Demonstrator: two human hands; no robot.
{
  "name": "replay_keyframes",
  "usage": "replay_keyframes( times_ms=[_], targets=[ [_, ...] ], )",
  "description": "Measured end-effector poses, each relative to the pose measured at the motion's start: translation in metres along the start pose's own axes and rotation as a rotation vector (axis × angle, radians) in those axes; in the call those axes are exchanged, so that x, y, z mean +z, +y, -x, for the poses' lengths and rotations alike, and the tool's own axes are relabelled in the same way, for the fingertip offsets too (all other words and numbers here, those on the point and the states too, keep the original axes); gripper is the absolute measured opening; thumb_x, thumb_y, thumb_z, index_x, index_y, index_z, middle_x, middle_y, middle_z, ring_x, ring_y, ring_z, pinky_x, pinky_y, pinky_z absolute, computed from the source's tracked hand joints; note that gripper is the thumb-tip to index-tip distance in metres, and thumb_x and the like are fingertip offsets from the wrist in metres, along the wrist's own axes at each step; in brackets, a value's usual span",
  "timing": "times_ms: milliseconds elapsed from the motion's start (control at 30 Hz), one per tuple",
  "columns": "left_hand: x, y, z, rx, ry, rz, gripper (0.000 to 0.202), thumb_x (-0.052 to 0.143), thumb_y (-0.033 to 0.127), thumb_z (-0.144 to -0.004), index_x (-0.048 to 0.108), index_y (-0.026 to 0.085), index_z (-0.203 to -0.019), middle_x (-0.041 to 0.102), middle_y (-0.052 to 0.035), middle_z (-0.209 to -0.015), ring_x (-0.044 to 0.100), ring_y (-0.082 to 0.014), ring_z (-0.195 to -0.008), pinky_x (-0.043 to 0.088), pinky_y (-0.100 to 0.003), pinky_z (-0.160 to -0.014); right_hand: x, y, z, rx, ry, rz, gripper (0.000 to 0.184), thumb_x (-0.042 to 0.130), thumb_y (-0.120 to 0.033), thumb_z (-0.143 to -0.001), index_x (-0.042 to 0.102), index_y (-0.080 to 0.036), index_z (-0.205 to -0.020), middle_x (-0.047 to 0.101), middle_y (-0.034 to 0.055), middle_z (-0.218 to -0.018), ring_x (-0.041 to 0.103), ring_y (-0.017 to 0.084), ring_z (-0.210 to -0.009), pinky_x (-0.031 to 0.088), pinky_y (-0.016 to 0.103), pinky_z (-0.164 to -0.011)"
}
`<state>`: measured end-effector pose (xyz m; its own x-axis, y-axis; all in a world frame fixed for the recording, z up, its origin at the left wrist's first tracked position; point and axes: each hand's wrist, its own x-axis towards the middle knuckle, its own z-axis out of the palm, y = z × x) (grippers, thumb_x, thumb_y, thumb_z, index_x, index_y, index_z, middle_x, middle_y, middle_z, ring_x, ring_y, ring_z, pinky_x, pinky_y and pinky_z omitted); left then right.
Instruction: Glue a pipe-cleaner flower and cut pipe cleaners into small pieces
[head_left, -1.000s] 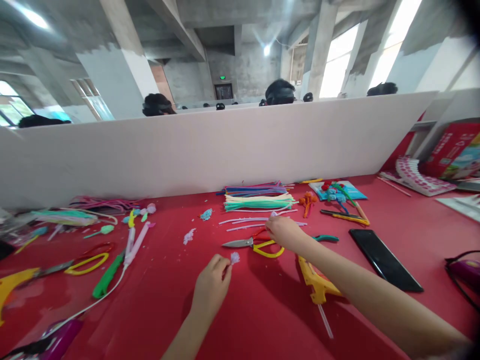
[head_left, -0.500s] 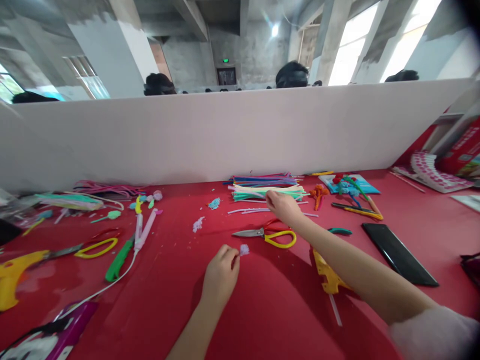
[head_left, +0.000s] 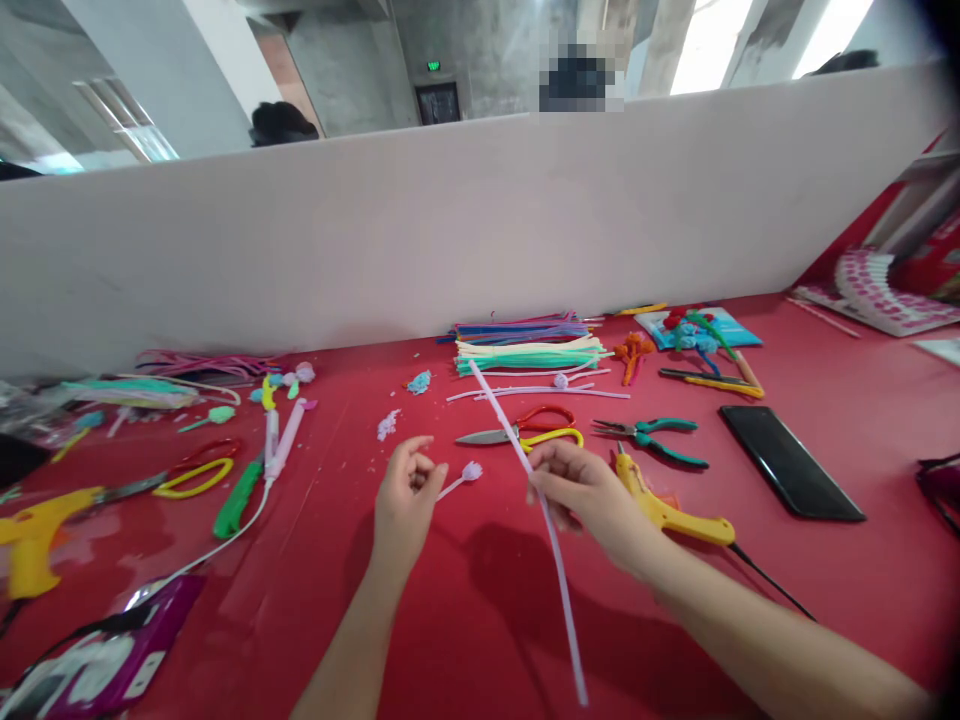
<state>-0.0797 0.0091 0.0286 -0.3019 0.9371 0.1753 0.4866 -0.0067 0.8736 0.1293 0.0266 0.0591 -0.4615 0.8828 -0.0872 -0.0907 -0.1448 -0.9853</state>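
My right hand [head_left: 581, 490] pinches a long lilac pipe cleaner [head_left: 556, 560] near its middle; the strip slants from the back of the table towards me. To the left, my left hand [head_left: 409, 480] is empty, its fingers loosely curled and apart. Beside its thumb is a small lilac pipe-cleaner flower [head_left: 471, 471] on a short stem, whose lower end is hidden by the hand. Scissors [head_left: 487, 437] with one red and one yellow handle lie behind the pipe cleaner. Further back rests a bundle of pipe cleaners [head_left: 529, 356], with loose lilac strips [head_left: 517, 392] before it.
Pliers [head_left: 652, 430], a yellow glue gun [head_left: 679, 515] and a black phone [head_left: 791, 462] lie to the right. At left are a pink-white corded tool [head_left: 281, 455], other scissors [head_left: 196, 478] and another glue gun [head_left: 37, 540]. A white partition [head_left: 420, 240] stands behind.
My right hand has come back from the bundle with a lilac pipe cleaner. My left hand has loosened and shifted slightly left, off the small flower. The view has tilted down.
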Motion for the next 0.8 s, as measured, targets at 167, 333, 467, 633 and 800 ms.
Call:
replay_keyframes(
  times_ms=[167,333,467,633,800],
  targets=[
    [0.011,0.030,0.006,-0.148,-0.301,0.578,0.034,0.041,0.035,-0.079,0.049,0.014,-0.105,0.057,-0.0117,-0.101,0.055,-0.0186,-0.090,0.040,-0.034,-0.081,0.020,0.031,0.003,0.129,-0.125,-0.098,0.018,0.048,-0.032,-0.074,0.040,-0.020,-0.084,0.055,-0.0055,-0.061,0.043,0.004,-0.032,0.029,0.014,-0.029],
    [0.015,0.049,0.013,-0.237,-0.379,0.727,0.023,0.042,0.031,-0.080,0.054,0.013,-0.086,0.057,-0.0061,-0.073,0.055,-0.0150,-0.069,0.044,-0.029,-0.066,0.037,0.039,0.011,0.146,-0.195,0.070,0.017,0.038,-0.033,-0.079,0.036,-0.020,-0.090,0.057,-0.0035,-0.066,0.047,0.006,-0.034,0.033,0.015,-0.029],
    [0.002,0.055,0.006,-0.224,-0.420,0.468,0.025,0.040,0.034,-0.080,0.050,0.019,-0.098,0.045,0.0038,-0.060,0.031,-0.0045,-0.040,0.025,-0.017,-0.038,0.022,0.027,0.012,-0.107,-0.250,0.795,0.012,0.039,-0.027,-0.081,0.046,-0.020,-0.086,0.060,-0.0028,-0.066,0.055,0.007,-0.048,0.039,0.015,-0.044],
    [0.008,0.052,-0.003,-0.026,-0.497,-0.066,0.027,0.038,0.038,-0.079,0.055,0.017,-0.078,0.040,0.0049,-0.049,0.037,-0.0079,-0.045,0.031,-0.019,-0.047,-0.029,0.010,-0.018,-0.112,-0.017,1.179,0.016,0.037,-0.012,-0.078,0.053,-0.013,-0.082,0.060,0.0106,-0.082,0.057,0.018,-0.074,0.038,0.026,-0.064],
    [0.047,0.042,0.010,-0.021,-0.655,-0.075,0.027,0.035,0.036,-0.079,0.052,0.017,-0.070,0.053,0.0012,-0.060,0.044,-0.0090,-0.047,0.034,-0.019,-0.047,-0.049,0.008,-0.030,-0.031,0.077,1.460,0.018,0.039,-0.004,-0.072,0.055,-0.011,-0.080,0.060,0.0148,-0.080,0.056,0.022,-0.079,0.038,0.029,-0.067]
  ],
)
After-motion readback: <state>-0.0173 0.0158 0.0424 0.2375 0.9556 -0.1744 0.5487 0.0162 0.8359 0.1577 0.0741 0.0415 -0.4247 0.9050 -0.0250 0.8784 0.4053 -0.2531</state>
